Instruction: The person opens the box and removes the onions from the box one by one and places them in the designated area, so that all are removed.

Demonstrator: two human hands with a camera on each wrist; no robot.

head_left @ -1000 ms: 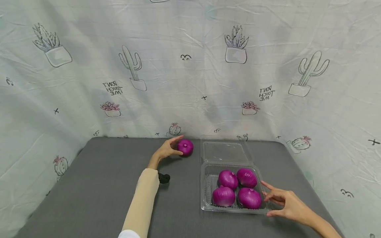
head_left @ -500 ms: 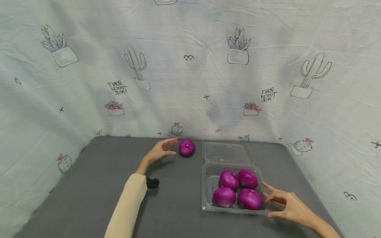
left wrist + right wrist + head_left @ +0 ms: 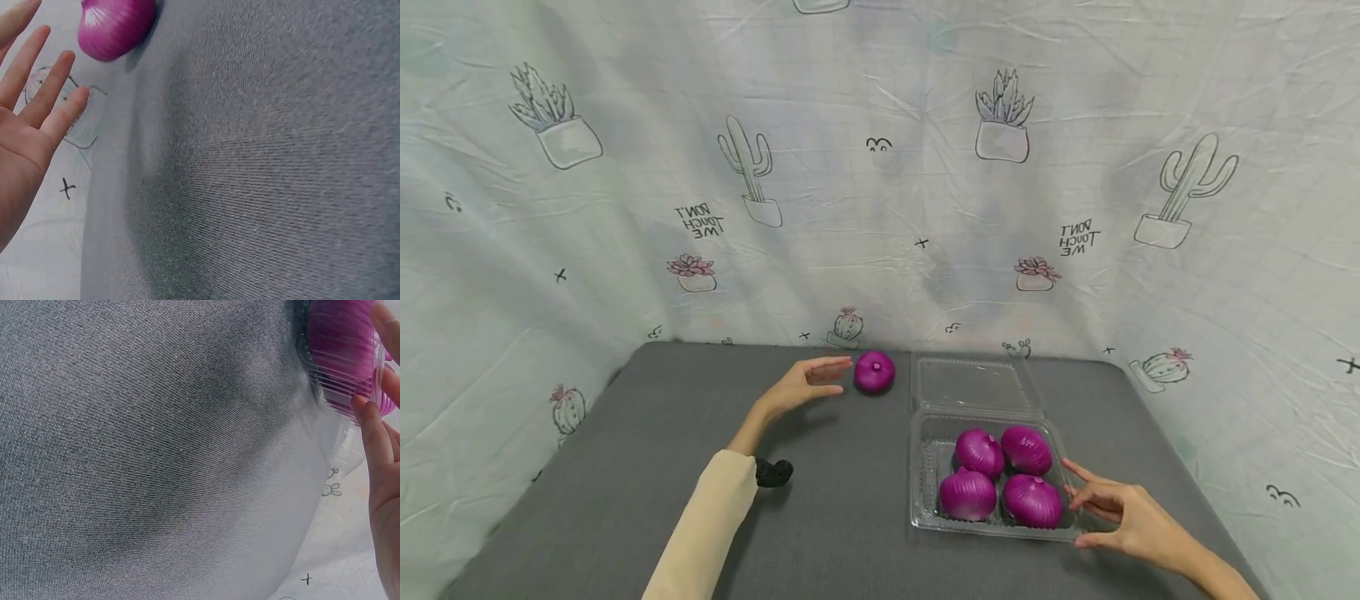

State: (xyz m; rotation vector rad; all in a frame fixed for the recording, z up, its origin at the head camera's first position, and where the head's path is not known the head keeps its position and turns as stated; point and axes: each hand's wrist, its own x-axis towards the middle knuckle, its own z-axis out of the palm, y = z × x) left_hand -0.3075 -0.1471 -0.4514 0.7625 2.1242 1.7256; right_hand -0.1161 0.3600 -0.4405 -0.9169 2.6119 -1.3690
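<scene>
A red onion sits on the grey table near its back edge; the left wrist view catches part of it at the top. My left hand is just left of this onion, fingers spread and a small gap between. Several more red onions lie inside a clear plastic clamshell box, its lid folded back flat behind it. At the box's right side, my right hand rests its thumb and fingertips along the rim and wall, as the right wrist view also shows.
A small black object shows beside the left sleeve. The grey table is backed by a pale cloth printed with cactus drawings, which hangs along both sides too.
My left hand, earlier around the lone onion's left side, has drawn back to the left and left it on the table. My right hand keeps its place at the box.
</scene>
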